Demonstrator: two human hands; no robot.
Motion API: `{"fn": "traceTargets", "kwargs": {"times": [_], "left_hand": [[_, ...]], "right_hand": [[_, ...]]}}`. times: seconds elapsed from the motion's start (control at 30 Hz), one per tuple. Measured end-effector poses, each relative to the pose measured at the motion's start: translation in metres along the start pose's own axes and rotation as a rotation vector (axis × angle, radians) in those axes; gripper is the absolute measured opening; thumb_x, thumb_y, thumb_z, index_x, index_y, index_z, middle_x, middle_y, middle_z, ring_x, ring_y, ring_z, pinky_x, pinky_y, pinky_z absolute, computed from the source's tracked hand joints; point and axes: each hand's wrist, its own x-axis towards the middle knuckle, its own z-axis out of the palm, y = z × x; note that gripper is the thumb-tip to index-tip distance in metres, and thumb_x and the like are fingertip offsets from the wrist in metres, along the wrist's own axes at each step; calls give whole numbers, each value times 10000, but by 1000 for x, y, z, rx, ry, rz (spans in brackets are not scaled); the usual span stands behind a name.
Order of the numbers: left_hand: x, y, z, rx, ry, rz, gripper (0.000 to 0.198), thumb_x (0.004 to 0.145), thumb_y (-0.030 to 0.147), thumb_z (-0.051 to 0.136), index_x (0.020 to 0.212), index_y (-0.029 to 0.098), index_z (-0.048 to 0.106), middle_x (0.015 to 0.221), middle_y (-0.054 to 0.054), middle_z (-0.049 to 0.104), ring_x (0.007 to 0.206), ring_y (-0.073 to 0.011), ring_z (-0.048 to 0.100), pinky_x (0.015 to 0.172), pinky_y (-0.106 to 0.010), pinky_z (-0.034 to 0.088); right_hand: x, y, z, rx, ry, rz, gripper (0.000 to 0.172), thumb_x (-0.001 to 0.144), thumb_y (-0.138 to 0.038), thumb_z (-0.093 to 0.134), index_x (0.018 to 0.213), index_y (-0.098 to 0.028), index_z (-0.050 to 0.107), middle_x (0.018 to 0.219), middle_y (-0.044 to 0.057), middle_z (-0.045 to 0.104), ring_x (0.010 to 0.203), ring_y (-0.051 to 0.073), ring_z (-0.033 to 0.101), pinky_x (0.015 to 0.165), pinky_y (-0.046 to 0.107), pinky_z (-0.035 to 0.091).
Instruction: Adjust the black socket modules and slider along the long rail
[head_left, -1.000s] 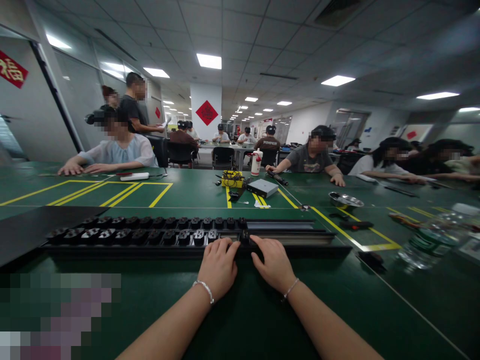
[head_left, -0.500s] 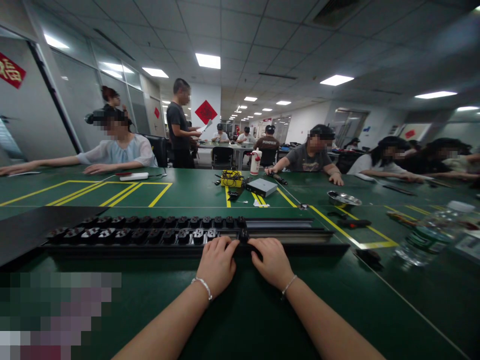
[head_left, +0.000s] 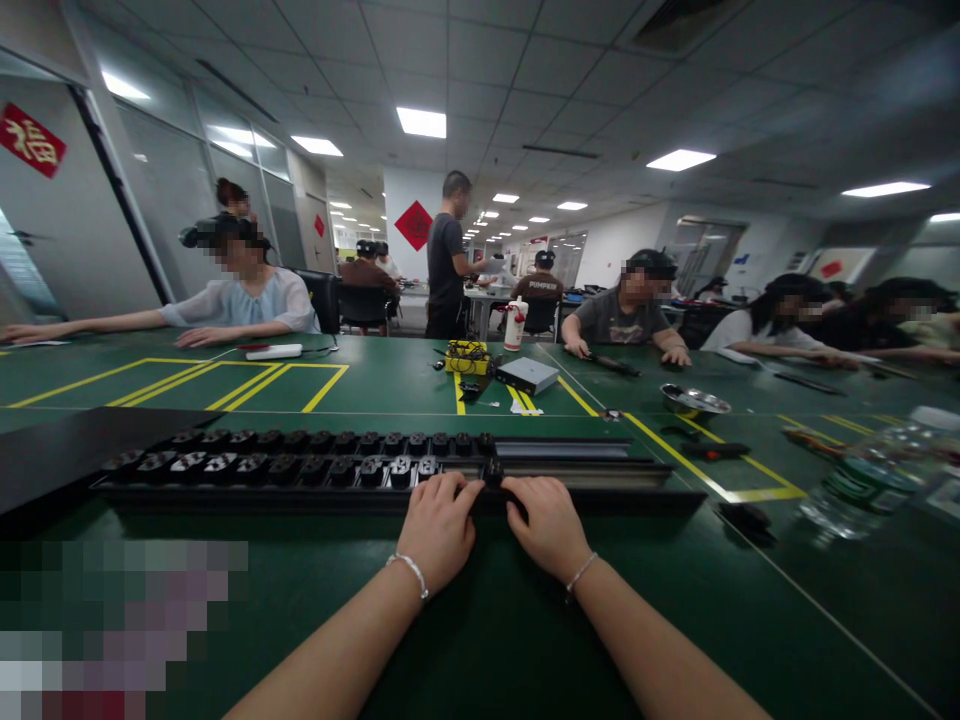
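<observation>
At the centre of the frame, a small black module sits at the near channel of a long black rail on the green bench, between the two hands. The left hand has its fingers bent and close together, tips by the module's left side; the right hand mirrors it on the right. Whether they pinch the module or only press beside it, I cannot tell. Left of it, past a short bare stretch, black sockets line the channel.

To handle this well, keep the module square to the channel and load both sides evenly, since a lopsided push would probably tilt and bind it. Spare fingers can steady the rail's front edge, and light pressure should suffice.
</observation>
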Motion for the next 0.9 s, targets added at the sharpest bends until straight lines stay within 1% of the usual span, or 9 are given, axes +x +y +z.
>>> {"fn": "traceTargets", "kwargs": {"times": [0.2,0.37,0.53,0.9], "left_hand": [[0,1,0,-12,-14,-15,463,716,139,468,1157,279,475,1037,-34,490,982,-208,421,857,-369,327],[1,2,-1,-29,-36,-26,482,709,142,479,1168,290,467,1049,-32,482,996,-204,410,869,-361,313],[0,1,0,-34,-27,-17,494,711,146,476,1183,288,454,1052,-31,480,998,-206,404,864,-360,314],[2,1,-1,-13,-40,-17,492,716,159,488,1186,300,455,1051,-34,469,994,-204,403,869,-363,307]], "right_hand": [[1,2,1,-23,4,-6,251,789,-220,451,1010,-243,566,926,15,626,884,163,522,832,304,295],[1,4,4,-41,12,-7,217,795,-223,461,982,-247,568,874,4,626,829,163,517,786,297,296],[1,5,5,-58,25,-21,195,810,-253,465,974,-245,571,854,5,626,799,159,518,753,292,292],[2,6,6,-67,25,-12,182,803,-266,471,952,-233,571,814,7,620,782,159,520,742,288,287]]}}
